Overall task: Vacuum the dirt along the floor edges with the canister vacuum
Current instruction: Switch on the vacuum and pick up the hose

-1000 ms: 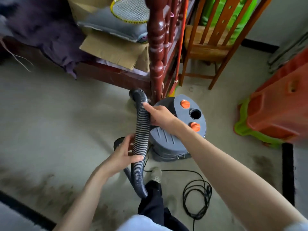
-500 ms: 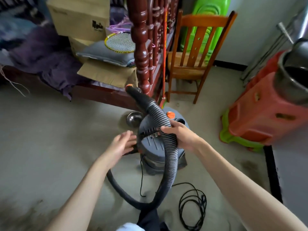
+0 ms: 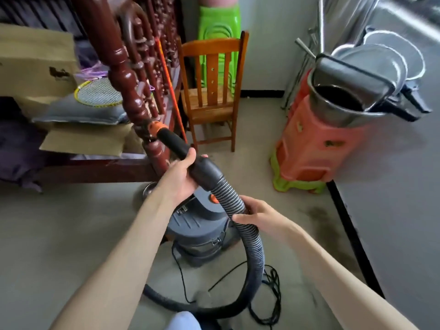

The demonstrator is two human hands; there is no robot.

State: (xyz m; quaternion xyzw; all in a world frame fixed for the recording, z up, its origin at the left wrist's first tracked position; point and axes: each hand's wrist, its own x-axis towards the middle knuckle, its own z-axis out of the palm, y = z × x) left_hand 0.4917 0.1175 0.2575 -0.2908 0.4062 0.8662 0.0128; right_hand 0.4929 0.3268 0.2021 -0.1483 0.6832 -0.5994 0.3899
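Head view: the left hand (image 3: 181, 177) wraps its fingers around the rigid black plastic nozzle (image 3: 181, 148) with an orange tip, while the right hand (image 3: 256, 214) grips the ribbed grey flexible hose (image 3: 252, 236) just below, above the grey canister vacuum (image 3: 197, 225) on the floor. The hose looks light and floppy, so the stiff nozzle seems the best hold for steering.

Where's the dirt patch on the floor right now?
Head view, right of centre: the dirt patch lies on the floor beside the black floor edge strip, right of the right hand.

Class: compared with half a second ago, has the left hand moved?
Yes. The left hand has gone from open beside the canister to gripping the hose near its nozzle end, above the canister.
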